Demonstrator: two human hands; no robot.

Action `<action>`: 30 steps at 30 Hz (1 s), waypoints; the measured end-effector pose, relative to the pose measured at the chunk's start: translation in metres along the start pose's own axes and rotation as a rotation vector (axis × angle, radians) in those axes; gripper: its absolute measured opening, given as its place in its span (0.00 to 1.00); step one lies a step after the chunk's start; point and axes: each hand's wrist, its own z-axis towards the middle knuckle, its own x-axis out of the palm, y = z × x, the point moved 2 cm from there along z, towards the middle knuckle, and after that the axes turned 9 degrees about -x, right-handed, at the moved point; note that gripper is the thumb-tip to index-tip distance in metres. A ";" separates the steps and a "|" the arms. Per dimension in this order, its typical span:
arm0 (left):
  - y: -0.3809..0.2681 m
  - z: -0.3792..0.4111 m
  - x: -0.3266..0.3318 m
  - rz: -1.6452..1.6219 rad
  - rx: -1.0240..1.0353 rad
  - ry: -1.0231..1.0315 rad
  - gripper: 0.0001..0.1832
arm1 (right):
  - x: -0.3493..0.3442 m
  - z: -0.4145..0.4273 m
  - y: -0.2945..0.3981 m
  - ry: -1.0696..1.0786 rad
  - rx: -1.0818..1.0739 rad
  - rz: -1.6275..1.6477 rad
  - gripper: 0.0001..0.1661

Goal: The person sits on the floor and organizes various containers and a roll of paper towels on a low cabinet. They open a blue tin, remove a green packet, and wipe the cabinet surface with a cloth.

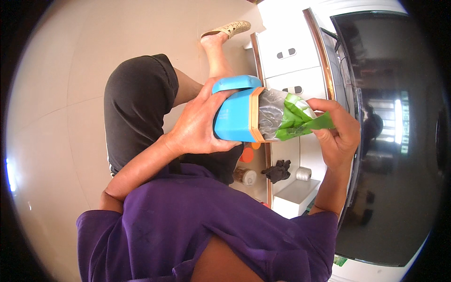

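Note:
My left hand (197,118) grips a blue plastic container (232,118) with an orange rim, tipped on its side so its mouth faces right. Its blue lid (238,83) is swung back over the fingers. Out of the mouth sticks a clear and green plastic bag (294,118), its lower part hidden inside the container. At the bag's free end, my right hand (336,128) pinches the green film between thumb and fingers. What the bag holds cannot be made out.
To the right stand a white cabinet with drawers (292,63) and a large television (391,141). Below the container are a crumpled black plastic bag (277,171), a white roll (303,173), a white box (296,197) and a lidded jar (245,176). My bent leg (137,112) is at left.

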 end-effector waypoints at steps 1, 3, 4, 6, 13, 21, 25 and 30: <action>0.000 0.001 0.001 0.000 0.000 -0.022 0.49 | -0.001 -0.001 -0.003 -0.015 -0.006 0.012 0.08; -0.002 0.000 -0.001 0.038 0.039 -0.050 0.49 | -0.003 -0.002 -0.004 -0.024 -0.061 0.005 0.07; -0.003 0.000 -0.002 0.057 0.058 -0.064 0.49 | -0.004 -0.003 -0.004 -0.019 -0.111 -0.014 0.07; -0.003 0.001 -0.002 0.092 0.091 -0.089 0.49 | -0.006 -0.006 -0.005 -0.044 -0.168 -0.022 0.07; -0.003 -0.001 0.000 0.085 0.098 -0.101 0.48 | -0.016 -0.017 -0.013 -0.062 -0.195 -0.017 0.11; -0.002 0.005 0.006 0.009 0.058 0.015 0.44 | -0.019 -0.018 -0.010 -0.155 0.141 0.033 0.11; 0.004 0.012 0.010 -0.096 0.044 0.141 0.45 | -0.022 -0.011 -0.020 -0.178 0.194 0.125 0.10; 0.019 0.012 0.017 -0.470 -0.149 0.432 0.44 | -0.020 -0.003 -0.029 -0.184 0.292 0.212 0.09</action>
